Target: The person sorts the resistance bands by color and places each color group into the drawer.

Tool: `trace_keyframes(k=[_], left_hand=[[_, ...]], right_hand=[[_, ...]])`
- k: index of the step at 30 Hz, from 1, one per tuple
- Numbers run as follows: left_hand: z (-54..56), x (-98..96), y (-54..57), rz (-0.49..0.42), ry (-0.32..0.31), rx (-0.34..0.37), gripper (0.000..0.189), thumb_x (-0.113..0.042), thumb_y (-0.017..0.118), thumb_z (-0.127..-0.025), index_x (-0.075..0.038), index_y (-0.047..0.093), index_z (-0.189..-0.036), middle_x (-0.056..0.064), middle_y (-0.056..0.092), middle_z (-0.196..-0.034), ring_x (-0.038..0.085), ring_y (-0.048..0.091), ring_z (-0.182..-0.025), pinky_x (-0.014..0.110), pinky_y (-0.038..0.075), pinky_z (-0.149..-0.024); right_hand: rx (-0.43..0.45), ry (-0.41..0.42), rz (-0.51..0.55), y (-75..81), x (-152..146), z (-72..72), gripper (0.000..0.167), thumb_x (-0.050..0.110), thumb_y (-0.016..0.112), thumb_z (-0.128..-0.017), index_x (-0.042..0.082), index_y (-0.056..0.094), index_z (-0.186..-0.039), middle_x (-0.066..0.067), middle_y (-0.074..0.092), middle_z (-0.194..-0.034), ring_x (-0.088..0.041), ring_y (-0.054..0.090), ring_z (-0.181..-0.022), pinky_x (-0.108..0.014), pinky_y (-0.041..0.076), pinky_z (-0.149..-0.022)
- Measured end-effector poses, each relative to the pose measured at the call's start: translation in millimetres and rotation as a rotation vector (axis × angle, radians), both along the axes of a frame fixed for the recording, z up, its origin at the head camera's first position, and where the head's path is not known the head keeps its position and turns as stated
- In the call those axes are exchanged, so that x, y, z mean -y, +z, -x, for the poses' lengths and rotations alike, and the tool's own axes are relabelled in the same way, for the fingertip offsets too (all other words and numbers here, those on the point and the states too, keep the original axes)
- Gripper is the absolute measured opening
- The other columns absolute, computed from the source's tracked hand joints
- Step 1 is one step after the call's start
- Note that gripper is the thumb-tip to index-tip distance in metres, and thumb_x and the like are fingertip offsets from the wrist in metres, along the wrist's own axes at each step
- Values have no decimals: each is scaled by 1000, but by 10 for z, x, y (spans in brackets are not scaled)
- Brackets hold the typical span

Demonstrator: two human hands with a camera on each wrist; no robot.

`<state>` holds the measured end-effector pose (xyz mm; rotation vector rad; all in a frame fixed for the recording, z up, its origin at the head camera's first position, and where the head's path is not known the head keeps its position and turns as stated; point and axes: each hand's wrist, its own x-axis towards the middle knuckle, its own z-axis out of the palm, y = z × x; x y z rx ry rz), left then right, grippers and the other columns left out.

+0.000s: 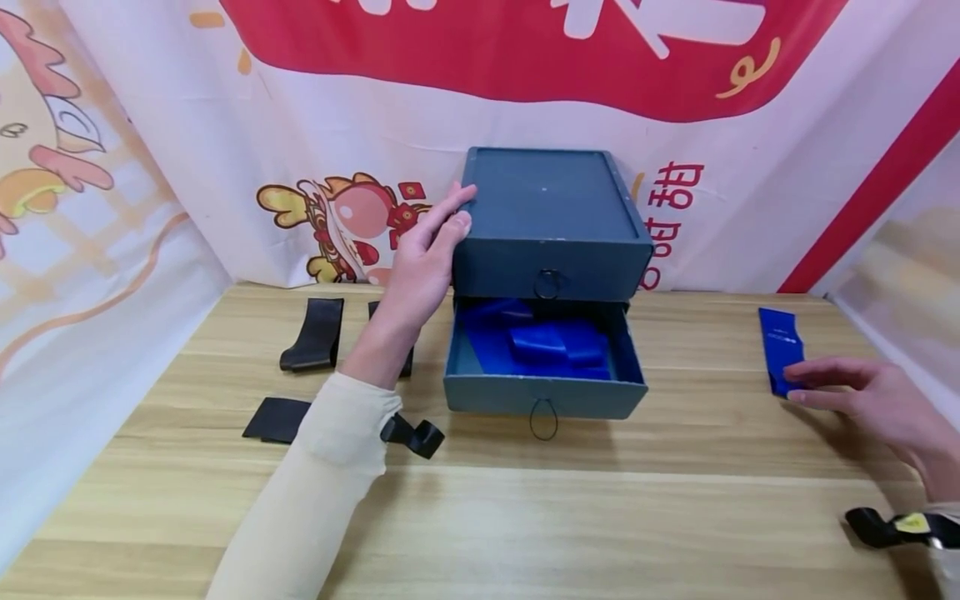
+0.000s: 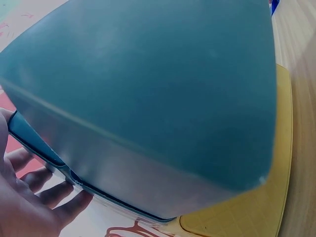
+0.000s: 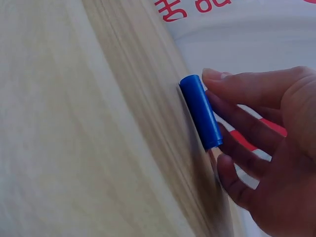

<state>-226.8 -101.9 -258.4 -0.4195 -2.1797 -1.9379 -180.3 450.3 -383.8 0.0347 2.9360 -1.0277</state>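
Observation:
A dark blue-grey drawer box [image 1: 555, 271] stands at the back of the table with its lower drawer [image 1: 543, 398] pulled out. Inside that drawer lie glossy blue folded bands [image 1: 551, 343]. My left hand [image 1: 422, 271] rests against the box's upper left side, fingers stretched out; the left wrist view shows them along its edge. On the right, a flat blue folded band [image 1: 780, 337] with small pale print lies on the table. My right hand [image 1: 873, 400] is at its near end, thumb and fingers apart around it, and no firm grip is visible.
Black folded strips [image 1: 315, 333] lie left of the box, one partly behind my left forearm. A black wrist strap end [image 1: 414, 437] hangs by the left cuff. A printed cloth [image 1: 390, 117] backs the wooden table [image 1: 525, 517].

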Motion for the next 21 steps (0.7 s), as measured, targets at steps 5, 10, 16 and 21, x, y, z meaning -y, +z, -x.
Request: trace_keyframes(k=[5, 10, 16, 21], left_hand=[[2, 2, -3, -2, -4, -4, 45, -36, 48, -113, -30, 53, -157, -20, 36, -171, -3, 30, -159, 37, 30, -132], [1, 4, -8, -4, -9, 0, 45, -36, 48, -113, -31, 53, -157, -20, 35, -171, -3, 29, -159, 36, 30, -132], [6, 7, -13, -4, -10, 2, 44, -36, 48, -113, -32, 54, -157, -21, 35, -171, -3, 29, -159, 36, 30, -133], [9, 6, -9, 2, 0, -2, 44, -37, 48, -113, -32, 54, -157, -20, 36, -170, -4, 30, -158, 37, 30, -133]], right_hand=[[65, -2, 23, -18, -27, 27, 63, 48, 81, -92, 8, 69, -139, 28, 67, -123, -3, 50, -128, -22, 38, -114], [169, -24, 37, -38, -35, 66, 72, 48, 77, -96, 2, 59, -148, -41, 33, -162, -62, 24, -145, -83, 19, -114], [143, -52, -32, -65, -5, 81, 66, 45, 73, -99, -1, 60, -145, -42, 36, -158, -63, 29, -140, -81, 26, -109], [110, -72, -55, -97, 14, 91, 58, 39, 71, -102, -1, 62, -142, -42, 40, -155, -61, 36, -135, -74, 34, -103]])
